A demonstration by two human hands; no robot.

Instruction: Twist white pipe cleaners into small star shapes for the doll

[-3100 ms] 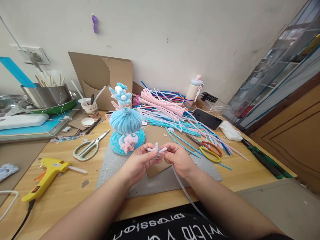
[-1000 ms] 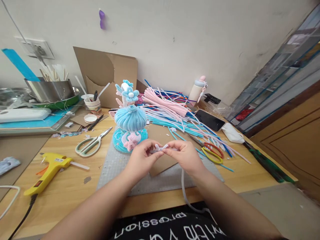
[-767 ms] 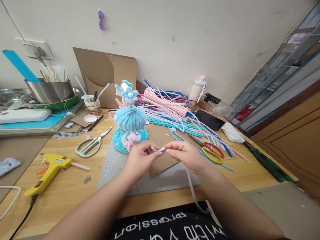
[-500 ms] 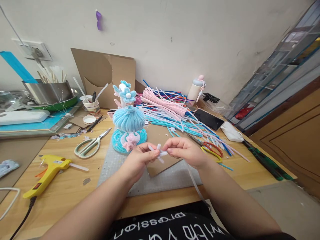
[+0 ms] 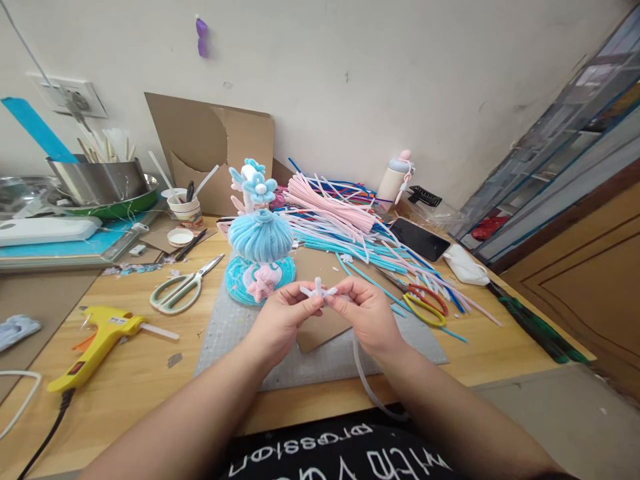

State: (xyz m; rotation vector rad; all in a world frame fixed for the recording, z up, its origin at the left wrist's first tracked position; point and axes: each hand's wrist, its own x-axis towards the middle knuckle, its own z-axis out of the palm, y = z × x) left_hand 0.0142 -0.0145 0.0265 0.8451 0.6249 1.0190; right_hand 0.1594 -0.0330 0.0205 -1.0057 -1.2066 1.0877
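Note:
A pale lilac-white pipe cleaner [image 5: 319,287], bent into several short points like a star, sits between my two hands. My left hand [image 5: 286,317] pinches its near left side between thumb and fingers. Opposite, my right hand [image 5: 369,315] pinches its right side, the thumb tips almost meeting. A long tail of the pipe cleaner loops down below my right hand toward the dark shirt. Under the hands lie a piece of cardboard [image 5: 325,328] and a grey cutting mat [image 5: 227,353]. Just beyond my left hand stands a blue fuzzy decoration [image 5: 261,237] with flowers, a shell shape and a pink star.
Left of the mat are green-white scissors [image 5: 175,293] and a yellow glue gun [image 5: 95,343]. Behind to the right lie a heap of coloured pipe cleaners [image 5: 330,210], red-yellow scissors [image 5: 425,303] and a phone [image 5: 420,239]. A bottle [image 5: 395,180] stands by the wall.
My right hand has come in closer to the left, its thumb now pressing at the pipe cleaner's centre. The star shape has turned, its points facing up and outward. The view has shifted slightly.

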